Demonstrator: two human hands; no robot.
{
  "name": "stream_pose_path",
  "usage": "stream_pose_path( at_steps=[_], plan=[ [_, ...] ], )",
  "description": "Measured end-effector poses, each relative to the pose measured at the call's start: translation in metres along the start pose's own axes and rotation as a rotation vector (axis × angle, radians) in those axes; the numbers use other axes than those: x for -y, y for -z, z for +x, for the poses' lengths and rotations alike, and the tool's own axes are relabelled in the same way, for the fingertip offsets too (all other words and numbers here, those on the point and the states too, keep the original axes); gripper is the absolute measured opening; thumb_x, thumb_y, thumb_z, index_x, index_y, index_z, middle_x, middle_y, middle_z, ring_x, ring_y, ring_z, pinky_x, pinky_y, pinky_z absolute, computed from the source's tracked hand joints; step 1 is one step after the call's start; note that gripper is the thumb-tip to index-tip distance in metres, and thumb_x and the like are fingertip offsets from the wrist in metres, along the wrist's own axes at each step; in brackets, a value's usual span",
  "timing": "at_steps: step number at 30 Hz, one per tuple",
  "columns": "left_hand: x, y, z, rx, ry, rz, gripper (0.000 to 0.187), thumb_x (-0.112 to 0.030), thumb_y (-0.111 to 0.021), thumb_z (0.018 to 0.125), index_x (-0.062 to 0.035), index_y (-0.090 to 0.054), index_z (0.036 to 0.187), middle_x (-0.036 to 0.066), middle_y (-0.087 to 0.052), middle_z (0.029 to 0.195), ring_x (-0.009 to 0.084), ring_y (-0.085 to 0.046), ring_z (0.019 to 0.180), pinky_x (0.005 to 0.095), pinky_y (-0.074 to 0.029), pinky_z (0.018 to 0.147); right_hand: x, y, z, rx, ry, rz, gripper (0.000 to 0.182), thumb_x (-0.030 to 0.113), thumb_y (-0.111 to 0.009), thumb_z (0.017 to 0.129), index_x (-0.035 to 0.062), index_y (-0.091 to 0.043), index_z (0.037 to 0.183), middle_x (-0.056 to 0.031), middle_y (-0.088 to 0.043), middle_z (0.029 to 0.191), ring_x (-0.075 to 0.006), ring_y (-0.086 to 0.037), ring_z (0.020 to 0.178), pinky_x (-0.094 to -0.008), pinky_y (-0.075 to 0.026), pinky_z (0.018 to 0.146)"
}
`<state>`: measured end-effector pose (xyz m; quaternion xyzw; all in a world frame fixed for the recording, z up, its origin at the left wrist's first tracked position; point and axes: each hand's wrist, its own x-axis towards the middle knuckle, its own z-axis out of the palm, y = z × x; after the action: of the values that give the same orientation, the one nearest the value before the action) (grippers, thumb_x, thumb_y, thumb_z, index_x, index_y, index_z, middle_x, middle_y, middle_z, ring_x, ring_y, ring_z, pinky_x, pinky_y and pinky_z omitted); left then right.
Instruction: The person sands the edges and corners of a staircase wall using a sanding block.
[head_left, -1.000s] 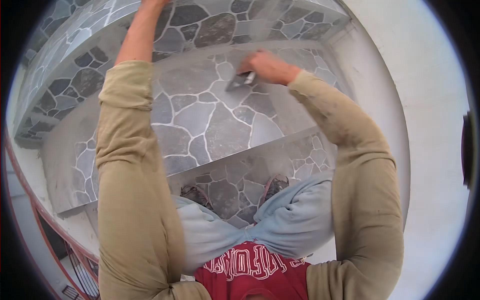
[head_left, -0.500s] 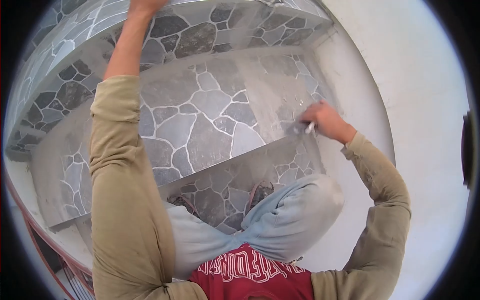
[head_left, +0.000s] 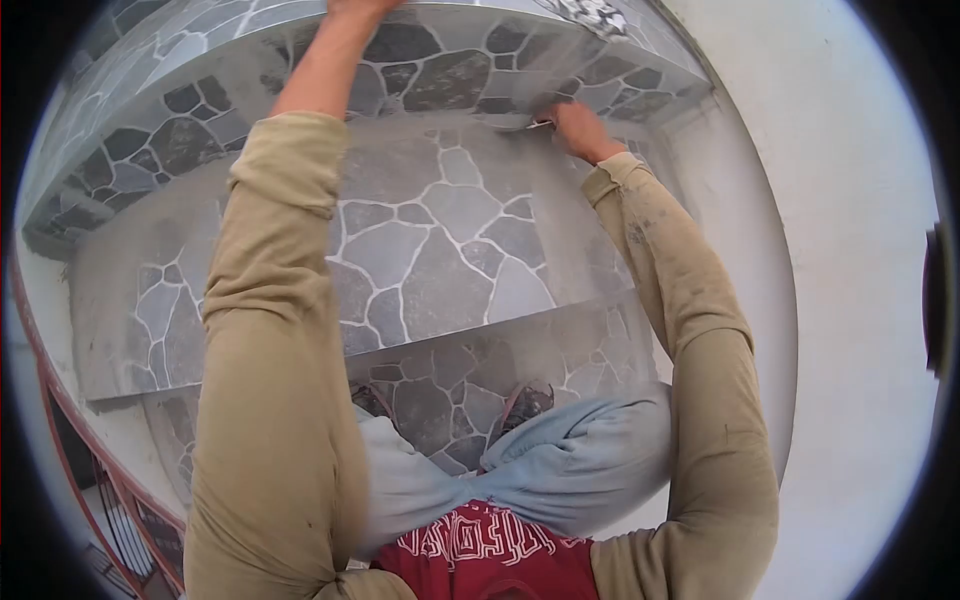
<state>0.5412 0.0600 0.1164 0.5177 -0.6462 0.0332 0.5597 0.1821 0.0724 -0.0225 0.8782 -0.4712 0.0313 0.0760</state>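
My left hand (head_left: 362,6) is at the top edge of view, above the upper step; its fingers are cut off. My right hand (head_left: 577,128) is closed on a small tool with a pale part (head_left: 542,123) and a thin light edge; its exact kind does not show. It is low against the step's riser (head_left: 440,80), where the riser meets the stone tread (head_left: 410,255). The tread has irregular grey stones with pale joints, and a smeared grey band (head_left: 567,220) runs across it below my right hand.
A crumpled grey-and-white bundle (head_left: 597,15) lies on the upper step. A pale wall (head_left: 850,300) stands on the right. On the left is a red-brown railing (head_left: 75,450). My shoes (head_left: 527,403) are on the lower stone step, beyond the tread's front edge.
My right hand has moved from the tread's right front edge up to the base of the riser, still holding the tool. The view has shifted slightly, showing more of the bundle.
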Motion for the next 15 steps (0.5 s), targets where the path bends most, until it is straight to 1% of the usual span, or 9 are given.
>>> stream_pose_path(
  at_steps=[2, 3, 5, 7, 9, 10, 12, 13, 15],
  plan=[
    [0.004, -0.004, 0.004, 0.022, 0.011, 0.011, 0.025, -0.018, -0.059, 0.08, -0.0073, -0.075, 0.095, 0.018, -0.072, 0.085, 0.0322, -0.07, 0.081, 0.0405, -0.053, 0.075, -0.008, 0.011, -0.022, 0.072, 0.148, 0.178, 0.039, 0.0, -0.057, 0.074, 0.0113, -0.075, 0.106, -0.0186, -0.072, 0.1, -0.0391, -0.067, 0.095, -0.0462, -0.052, 0.082],
    [0.003, -0.004, 0.006, 0.021, 0.008, -0.004, 0.025, -0.018, -0.059, 0.08, -0.0073, -0.075, 0.095, 0.018, -0.072, 0.085, 0.0322, -0.07, 0.081, 0.0405, -0.053, 0.075, -0.008, 0.018, -0.034, 0.074, 0.137, 0.167, 0.039, 0.0, -0.057, 0.074, 0.0113, -0.075, 0.106, -0.0186, -0.072, 0.1, -0.0391, -0.067, 0.095, -0.0462, -0.052, 0.082],
    [0.003, -0.001, 0.004, 0.012, 0.056, -0.048, 0.023, -0.017, -0.059, 0.08, -0.0063, -0.075, 0.094, 0.018, -0.071, 0.083, 0.0313, -0.069, 0.079, 0.0405, -0.053, 0.073, 0.0, 0.029, -0.077, 0.113, 0.204, 0.164, 0.035, 0.0, -0.059, 0.072, 0.0112, -0.076, 0.101, -0.0175, -0.072, 0.095, -0.0403, -0.066, 0.091, -0.0468, -0.051, 0.078],
    [0.007, -0.001, 0.006, 0.007, 0.049, -0.077, 0.023, -0.016, -0.059, 0.08, -0.0061, -0.074, 0.093, 0.018, -0.071, 0.082, 0.0311, -0.069, 0.078, 0.0404, -0.053, 0.072, 0.012, 0.048, -0.12, 0.133, 0.224, 0.237, 0.033, 0.0, -0.062, 0.07, 0.0121, -0.076, 0.098, -0.0139, -0.072, 0.09, -0.0378, -0.066, 0.088, -0.0455, -0.05, 0.077],
    [0.011, -0.001, 0.006, -0.004, 0.049, -0.106, 0.023, -0.015, -0.058, 0.08, -0.0059, -0.074, 0.093, 0.018, -0.071, 0.082, 0.0309, -0.069, 0.077, 0.0404, -0.053, 0.072, 0.025, 0.067, -0.16, 0.208, 0.161, 0.186, 0.026, 0.009, -0.055, 0.082, 0.009, -0.077, 0.096, -0.0155, -0.073, 0.093, -0.0331, -0.067, 0.094, -0.043, -0.049, 0.081],
    [0.01, 0.001, 0.007, -0.01, 0.028, -0.096, 0.023, -0.015, -0.058, 0.079, -0.0057, -0.074, 0.093, 0.018, -0.071, 0.081, 0.0306, -0.069, 0.077, 0.04, -0.053, 0.071, 0.031, 0.076, -0.177, 0.211, 0.162, 0.181, 0.026, 0.009, -0.055, 0.082, 0.009, -0.077, 0.096, -0.0155, -0.073, 0.093, -0.0331, -0.067, 0.094, -0.043, -0.049, 0.081],
    [0.007, 0.001, 0.006, -0.013, 0.007, -0.089, 0.023, -0.014, -0.058, 0.079, -0.0055, -0.074, 0.092, 0.018, -0.071, 0.08, 0.0304, -0.069, 0.076, 0.0397, -0.053, 0.071, 0.035, 0.092, -0.203, 0.336, 0.099, 0.092, 0.022, 0.009, -0.059, 0.08, 0.0112, -0.077, 0.093, -0.0123, -0.074, 0.093, -0.0286, -0.067, 0.098, -0.0405, -0.047, 0.083],
    [0.004, 0.002, 0.007, -0.014, 0.015, -0.108, 0.023, -0.015, -0.058, 0.079, -0.0054, -0.075, 0.092, 0.018, -0.071, 0.08, 0.031, -0.069, 0.076, 0.0398, -0.053, 0.071, 0.026, 0.097, -0.206, 0.332, 0.096, 0.088, 0.022, 0.009, -0.059, 0.08, 0.0112, -0.077, 0.093, -0.0123, -0.074, 0.093, -0.0286, -0.067, 0.098, -0.0405, -0.047, 0.083],
    [-0.001, 0.0, 0.007, -0.019, 0.027, -0.131, 0.023, -0.015, -0.058, 0.079, -0.0053, -0.075, 0.092, 0.018, -0.071, 0.081, 0.0316, -0.069, 0.076, 0.04, -0.053, 0.071, 0.008, 0.107, -0.209, 0.418, 0.175, 0.088, 0.03, -0.002, -0.064, 0.071, 0.0121, -0.076, 0.095, -0.0118, -0.074, 0.092, -0.0307, -0.068, 0.09, -0.0398, -0.049, 0.078]
  ],
)
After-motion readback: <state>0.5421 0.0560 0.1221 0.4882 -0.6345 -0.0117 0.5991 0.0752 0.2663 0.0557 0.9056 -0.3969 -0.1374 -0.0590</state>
